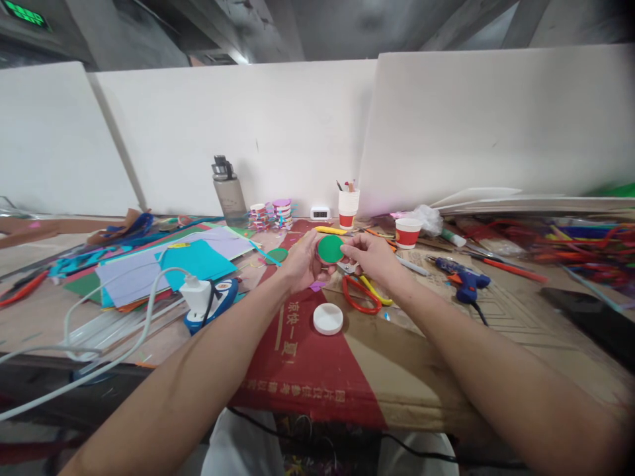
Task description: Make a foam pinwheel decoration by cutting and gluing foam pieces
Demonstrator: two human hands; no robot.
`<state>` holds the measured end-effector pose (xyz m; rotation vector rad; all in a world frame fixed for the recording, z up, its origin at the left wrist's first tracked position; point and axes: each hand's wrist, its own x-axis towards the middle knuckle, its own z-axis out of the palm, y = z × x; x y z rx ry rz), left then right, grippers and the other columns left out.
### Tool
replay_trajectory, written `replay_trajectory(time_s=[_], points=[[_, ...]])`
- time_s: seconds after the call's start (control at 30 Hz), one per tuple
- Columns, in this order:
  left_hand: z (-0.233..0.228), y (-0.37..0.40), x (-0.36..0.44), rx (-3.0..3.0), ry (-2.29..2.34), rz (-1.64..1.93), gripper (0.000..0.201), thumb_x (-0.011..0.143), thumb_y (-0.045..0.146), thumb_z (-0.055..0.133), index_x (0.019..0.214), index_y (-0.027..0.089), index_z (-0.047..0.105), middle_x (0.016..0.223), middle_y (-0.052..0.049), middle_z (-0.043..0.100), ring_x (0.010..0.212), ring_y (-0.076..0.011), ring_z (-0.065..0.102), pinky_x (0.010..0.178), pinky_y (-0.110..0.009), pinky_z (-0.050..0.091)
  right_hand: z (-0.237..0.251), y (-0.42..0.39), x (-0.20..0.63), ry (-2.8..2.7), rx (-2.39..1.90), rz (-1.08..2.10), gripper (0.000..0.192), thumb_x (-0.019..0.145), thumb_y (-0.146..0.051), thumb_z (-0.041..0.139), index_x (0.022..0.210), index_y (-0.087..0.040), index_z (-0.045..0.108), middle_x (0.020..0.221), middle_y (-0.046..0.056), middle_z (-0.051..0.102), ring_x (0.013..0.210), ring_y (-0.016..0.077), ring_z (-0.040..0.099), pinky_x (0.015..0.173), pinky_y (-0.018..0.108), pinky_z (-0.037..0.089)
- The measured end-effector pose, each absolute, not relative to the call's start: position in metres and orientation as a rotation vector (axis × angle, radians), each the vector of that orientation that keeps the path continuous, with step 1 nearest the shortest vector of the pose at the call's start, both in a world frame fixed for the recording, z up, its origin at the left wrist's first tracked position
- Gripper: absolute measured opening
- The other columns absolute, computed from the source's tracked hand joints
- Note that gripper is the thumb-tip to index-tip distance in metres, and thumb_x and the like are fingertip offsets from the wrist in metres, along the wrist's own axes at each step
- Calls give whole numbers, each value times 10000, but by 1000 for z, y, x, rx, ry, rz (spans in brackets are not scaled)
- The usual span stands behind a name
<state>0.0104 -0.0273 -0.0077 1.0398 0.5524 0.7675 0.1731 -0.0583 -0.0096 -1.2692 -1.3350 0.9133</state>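
A cluttered worktop (pixel 446 370) meets white partition boards (pixel 278 132). Both hands, left (pixel 305 264) and right (pixel 370 258), pinch one green disc (pixel 330 249); two paper cups, perhaps three.

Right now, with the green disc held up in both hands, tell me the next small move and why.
Probably lower the green disc toward the white round lid. The left hand and right hand pinch the disc by its edges above the cardboard, and the lid lies bare just below it, looking similar in size. The red-handled scissors rest unused beside it.
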Motion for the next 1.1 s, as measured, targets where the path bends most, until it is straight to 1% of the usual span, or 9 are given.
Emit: replay_trajectory(time_s=[0.1,0.27,0.43,0.53,0.7,0.8,0.9,1.0,1.1], points=[[-8,-26,10,1066,530,763,470,958,534,376,992,140,630,706,-77,662,496,-154,584,411,-213,357,-8,-57,174,-1218,-1255,1040,162,750,-251,730,674,-187,601,591,-20,600,496,87,487,415,191,409],[-9,-25,11,1103,561,779,361,966,417,409,916,130,623,724,-79,669,507,-138,587,418,-208,357,-8,-57,175,-1164,-1242,1096,169,747,-232,745,661,-175,611,613,-9,607,509,78,492,409,170,404],[-11,-24,10,1097,569,840,317,953,407,459,931,135,619,716,-69,666,497,-130,575,423,-206,358,-6,-61,174,-1210,-1154,1127,177,759,-279,749,696,-178,618,644,-7,617,547,89,529,414,169,411],[-11,-24,10,1090,580,860,314,963,398,440,912,138,610,683,-60,654,478,-127,565,420,-205,354,-6,-61,174,-1224,-1128,1141,196,755,-289,751,686,-174,608,634,-8,611,560,91,541,423,167,412],[-11,-24,10,1064,596,887,318,955,423,467,929,139,607,713,-70,677,478,-121,566,424,-201,360,-8,-59,173,-1276,-1093,1106,231,720,-334,767,693,-175,602,627,-17,601,564,89,541,438,166,420],[-11,-23,11,1051,610,914,335,971,418,426,929,136,602,686,-61,664,467,-121,559,412,-199,346,-10,-58,174,-1315,-1056,1086,237,695,-363,766,719,-178,621,636,-19,606,568,90,541,443,171,423],[-12,-23,13,1045,629,931,350,990,410,383,932,135,590,657,-52,647,447,-115,538,400,-195,326,-10,-58,174,-1340,-1041,1063,209,691,-351,743,745,-175,644,626,-20,610,554,88,529,447,179,424],[-13,-23,14,1053,630,952,326,982,434,429,953,142,573,669,-47,648,433,-103,514,391,-189,300,-9,-59,172,-1345,-1060,993,183,693,-335,720,735,-174,644,638,-8,628,556,97,533,445,192,419],[-14,-23,14,1081,612,974,318,955,464,500,961,151,553,666,-38,642,437,-100,513,392,-185,287,-8,-61,170,-1357,-1095,858,168,710,-333,693,725,-175,638,631,-10,623,546,98,520,456,208,424]])
